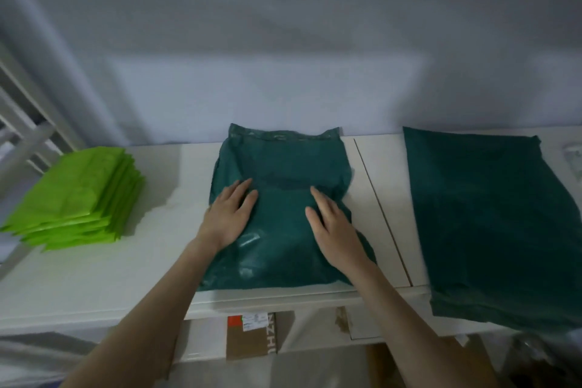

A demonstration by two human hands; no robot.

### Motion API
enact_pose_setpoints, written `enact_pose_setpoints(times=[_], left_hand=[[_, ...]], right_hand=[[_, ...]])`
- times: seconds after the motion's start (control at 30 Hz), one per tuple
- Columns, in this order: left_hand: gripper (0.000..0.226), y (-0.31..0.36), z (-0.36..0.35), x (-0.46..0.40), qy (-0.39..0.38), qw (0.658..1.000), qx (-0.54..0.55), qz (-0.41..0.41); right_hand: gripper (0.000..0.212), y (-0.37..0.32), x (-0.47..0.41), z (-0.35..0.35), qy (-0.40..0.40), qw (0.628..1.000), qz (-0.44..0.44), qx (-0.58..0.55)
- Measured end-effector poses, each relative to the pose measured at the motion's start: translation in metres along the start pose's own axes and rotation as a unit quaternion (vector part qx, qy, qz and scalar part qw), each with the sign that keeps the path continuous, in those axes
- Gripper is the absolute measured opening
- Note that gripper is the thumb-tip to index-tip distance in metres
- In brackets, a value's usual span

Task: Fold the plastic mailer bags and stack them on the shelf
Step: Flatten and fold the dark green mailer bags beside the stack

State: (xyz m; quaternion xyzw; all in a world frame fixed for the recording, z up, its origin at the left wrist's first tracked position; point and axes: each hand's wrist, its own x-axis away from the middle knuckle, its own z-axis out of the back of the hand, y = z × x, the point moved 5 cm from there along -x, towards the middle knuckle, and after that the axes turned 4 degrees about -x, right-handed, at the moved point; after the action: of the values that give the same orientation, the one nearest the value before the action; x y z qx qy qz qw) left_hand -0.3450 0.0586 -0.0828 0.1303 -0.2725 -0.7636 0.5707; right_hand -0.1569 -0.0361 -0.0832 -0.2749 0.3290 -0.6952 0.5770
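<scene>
Dark green mailer bag (283,198) is laid flat on the white shelf top (110,271), its far edge w/ the seal strip set against the wall. Both palms are pressed down on its near half. Left hand (228,214) is spread flat on the bag's left side, fingers straight, nothing pinched. Right hand (333,227) is laid flat on the bag's right side, fingers straight too, nothing gripped. A crease across the bag is seen just past the fingertips. Glossy wrinkles are caught between the two wrists.

Right of the right hand, well apart, a stack of dark green bags (491,224) is spread unfolded, its near edge hung over the shelf front. Left of the left hand, well apart, a pile of lime green folded mailers (78,198) is stacked. Below the forearms, under the shelf edge, a cardboard box (252,337) w/ a label is seen.
</scene>
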Motion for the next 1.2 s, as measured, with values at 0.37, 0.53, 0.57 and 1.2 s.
enact_pose_setpoints(times=[0.37,0.53,0.57,1.2], left_hand=[[0.048,-0.042,0.048,-0.033,0.059,0.987,0.068,0.134],[0.057,-0.055,0.056,-0.072,0.021,0.974,0.135,0.183],[0.057,-0.054,0.056,-0.077,0.017,0.973,0.137,0.186],[0.041,-0.051,0.074,-0.114,0.126,0.924,0.328,0.147]], right_hand=[[0.044,0.029,-0.059,0.055,0.102,0.985,-0.105,-0.088],[0.051,0.045,-0.103,0.065,0.099,0.954,-0.22,-0.175],[0.052,0.046,-0.109,0.064,0.103,0.951,-0.225,-0.183],[0.052,0.046,-0.138,0.083,0.227,0.931,-0.2,-0.203]])
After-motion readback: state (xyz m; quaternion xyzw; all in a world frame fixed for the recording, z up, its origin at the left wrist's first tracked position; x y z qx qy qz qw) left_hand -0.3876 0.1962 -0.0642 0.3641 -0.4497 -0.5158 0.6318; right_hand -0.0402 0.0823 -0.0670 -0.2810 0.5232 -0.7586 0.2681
